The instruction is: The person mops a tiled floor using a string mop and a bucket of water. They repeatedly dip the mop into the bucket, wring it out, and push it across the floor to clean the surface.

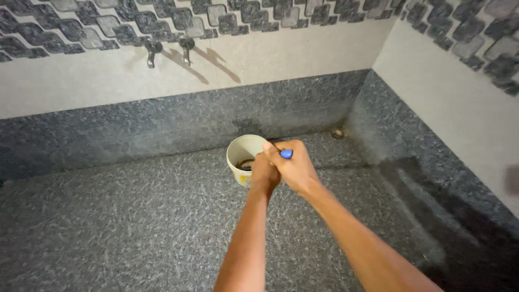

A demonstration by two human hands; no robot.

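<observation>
While the head camera looks down into a grey speckled stone basin (135,216), the left hand (264,176) grips a white cup (244,157) held above its floor, and the right hand (294,167) clenches a blue-handled tool (286,154) at the cup's rim.

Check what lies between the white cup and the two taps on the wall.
Nothing stands there in the head view: from the white cup back to the taps there is only bare speckled grey stone and its raised back edge.

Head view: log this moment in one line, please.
left hand grips white cup | right hand holds blue-handled tool at rim | cup on grey granite sink floor | two wall taps
</observation>
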